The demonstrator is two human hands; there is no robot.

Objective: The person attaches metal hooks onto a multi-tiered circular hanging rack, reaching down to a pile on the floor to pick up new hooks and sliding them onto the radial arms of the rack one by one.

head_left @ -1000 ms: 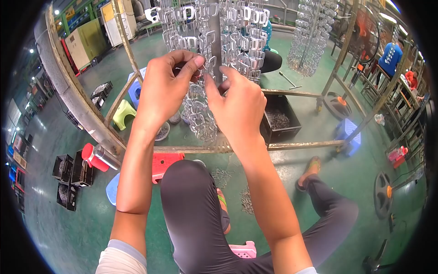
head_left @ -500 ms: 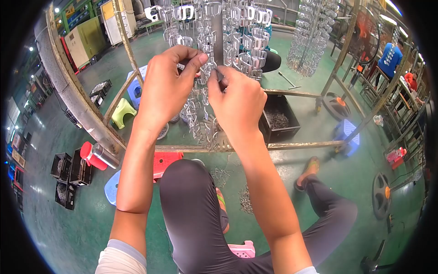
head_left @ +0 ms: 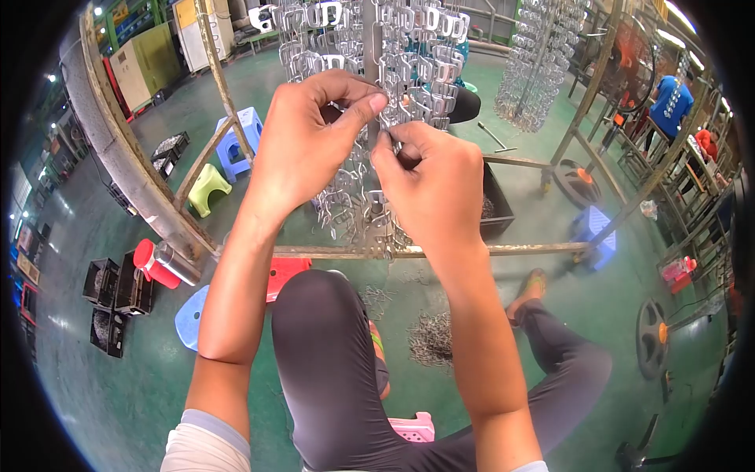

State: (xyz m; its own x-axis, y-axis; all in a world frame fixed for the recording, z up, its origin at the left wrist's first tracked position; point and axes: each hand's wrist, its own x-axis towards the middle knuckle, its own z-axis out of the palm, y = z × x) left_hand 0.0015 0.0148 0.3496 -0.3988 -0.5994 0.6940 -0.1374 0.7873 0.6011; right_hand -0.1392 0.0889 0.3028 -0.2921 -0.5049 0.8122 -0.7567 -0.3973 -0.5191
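Strands of shiny metal buckle-shaped parts (head_left: 429,59) hang from a rack around a grey upright post (head_left: 372,47). My left hand (head_left: 314,130) is raised at one strand, thumb and forefinger pinched together. Just below and to its right, my right hand (head_left: 436,173) also pinches at that strand, its other fingers curled in. Whatever small pieces lie between the fingertips are hidden. Lower down, more metal pieces (head_left: 338,208) dangle behind my wrists.
A rusty frame bar (head_left: 519,250) crosses above my knees. On the floor are a pile of small metal hooks (head_left: 429,340), a black crate (head_left: 497,224), a green stool (head_left: 208,189), a blue stool (head_left: 238,145) and a red-lidded bottle (head_left: 156,263). Another person in blue (head_left: 672,102) is at the far right.
Both hands have shifted right to a neighbouring strand, still pinched close together. More of the hook pile on the floor shows beside my right forearm.
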